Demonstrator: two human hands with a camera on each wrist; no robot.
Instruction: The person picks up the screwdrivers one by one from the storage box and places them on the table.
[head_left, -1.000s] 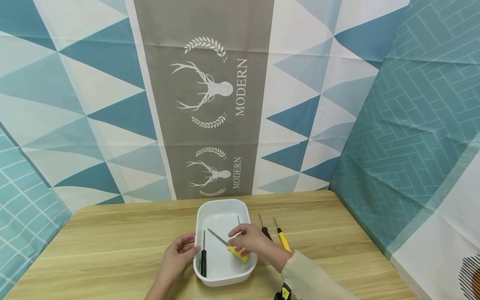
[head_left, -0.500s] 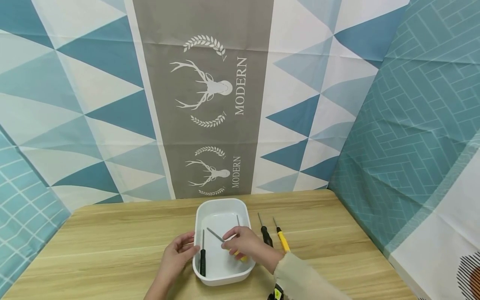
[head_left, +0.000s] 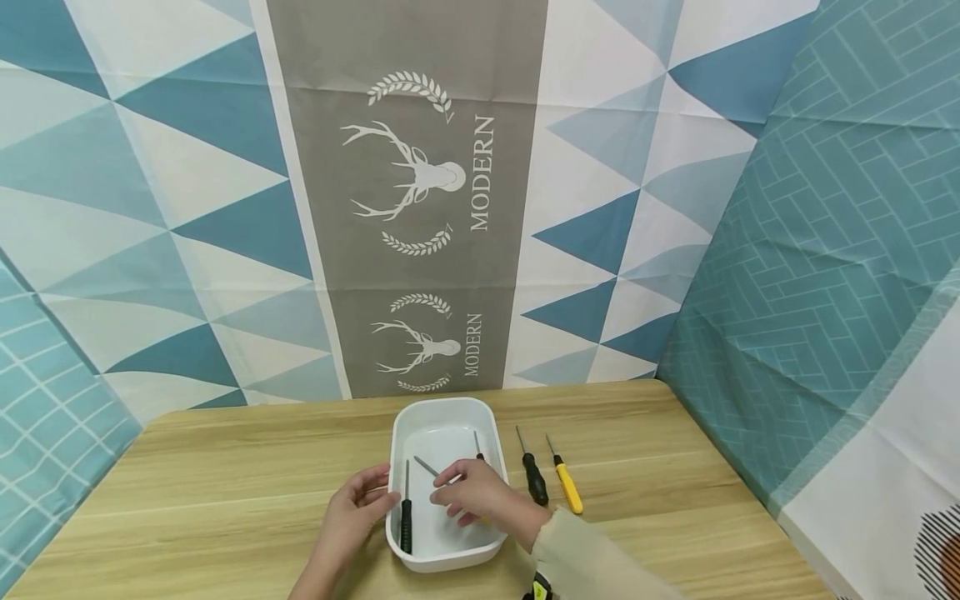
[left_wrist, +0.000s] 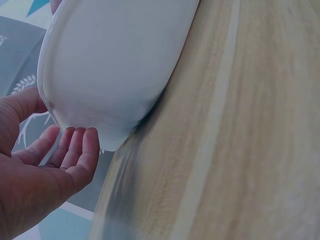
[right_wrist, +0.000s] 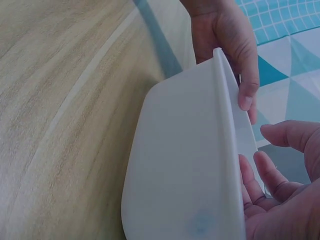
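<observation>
A white plastic tray [head_left: 450, 557] stands on the table with screwdrivers in it. My left hand [head_left: 358, 507] holds its left rim, thumb over the edge and fingers against the outer wall. Over the inside of the tray is my right hand [head_left: 480, 493], fingers loosely bent; in the right wrist view a gap shows between thumb and fingers. Beneath it a slanted screwdriver [head_left: 424, 464] shows its shaft, its yellow handle mostly hidden. A black-handled screwdriver [head_left: 406, 525] lies along the left wall. At the right wall, another screwdriver [head_left: 477, 442] is partly covered by the right hand.
Right of the tray, a black-handled screwdriver [head_left: 535, 482] and a yellow-handled screwdriver [head_left: 569, 487] lie on the wooden table [head_left: 247, 500]. A small black and yellow object [head_left: 539, 588] shows beside the right sleeve at the bottom edge. Patterned cloth [head_left: 592, 208] hangs behind.
My right hand has moved left over the tray, covering more of the yellow-handled screwdriver there and uncovering the two screwdrivers on the table. My left hand stays on the rim.
</observation>
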